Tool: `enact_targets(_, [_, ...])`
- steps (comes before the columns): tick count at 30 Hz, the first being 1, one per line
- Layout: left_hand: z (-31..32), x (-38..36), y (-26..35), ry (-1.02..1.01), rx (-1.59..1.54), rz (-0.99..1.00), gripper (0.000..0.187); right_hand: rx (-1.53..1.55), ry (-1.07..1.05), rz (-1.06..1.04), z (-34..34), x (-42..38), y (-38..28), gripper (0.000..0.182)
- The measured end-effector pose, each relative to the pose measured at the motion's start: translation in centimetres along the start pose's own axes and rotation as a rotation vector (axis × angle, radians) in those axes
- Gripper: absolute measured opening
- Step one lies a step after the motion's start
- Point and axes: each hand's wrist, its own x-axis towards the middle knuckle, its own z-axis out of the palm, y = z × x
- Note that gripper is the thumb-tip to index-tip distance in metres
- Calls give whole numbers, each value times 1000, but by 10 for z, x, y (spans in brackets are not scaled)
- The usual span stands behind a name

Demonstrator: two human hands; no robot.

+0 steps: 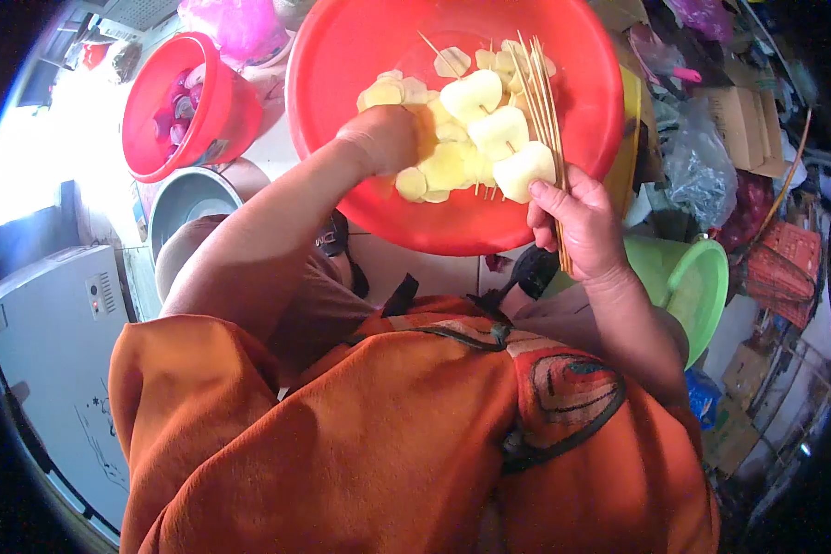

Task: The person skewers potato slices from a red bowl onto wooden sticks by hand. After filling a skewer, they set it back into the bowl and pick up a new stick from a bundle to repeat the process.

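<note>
My right hand (577, 217) is closed round a bundle of thin wooden skewers (543, 102). Its thumb presses by a skewer threaded with several thick pale potato slices (501, 132), which slants up and left over the tub. My left hand (383, 138) is curled, knuckles up, among loose potato slices (448, 166) in the big red plastic tub (452, 242). Its fingertips point down and are hidden, so what they grip does not show. Behind the threaded slices, more skewered slices (452, 62) lie in the tub.
At left stand a smaller red tub (235, 115) with purple-red pieces and a grey metal basin (171, 198). A green basin (708, 291) is by my right knee. Farther right are a clear plastic bag (697, 175), a cardboard box (748, 129) and a red basket (785, 268). A white appliance (60, 351) stands at lower left.
</note>
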Motion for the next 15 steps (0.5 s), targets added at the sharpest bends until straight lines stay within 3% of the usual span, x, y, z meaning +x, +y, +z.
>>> enact_targets(1, [-1,-1,-6,99,84,225,24,-5,0,-1,0,0,-1,14])
enact_targets(2, [-1,0,-12,99,85,227,24,-10,2,-2,-1,-1,0,14])
enact_targets(4, [-25,-7,-10,121,-349,-125,25,-12,2,-7,-3,-3,1,15])
enact_targets(6, [-36,-10,-12,131,-336,-146,26,-15,-1,-11,-4,-4,1,17])
enact_targets(8, [-26,-2,-28,231,-538,-362,28,-12,0,-5,-3,-4,1,17])
enact_targets(10, [-31,-6,-21,194,-460,-382,28,-19,-2,-8,-2,-4,0,17])
enact_targets(12, [-23,-5,-23,369,-289,-238,24,-28,-4,-12,-2,-4,0,17])
enact_targets(15, [-22,-5,-19,421,-202,-228,20,-22,-13,-15,-2,-4,2,17])
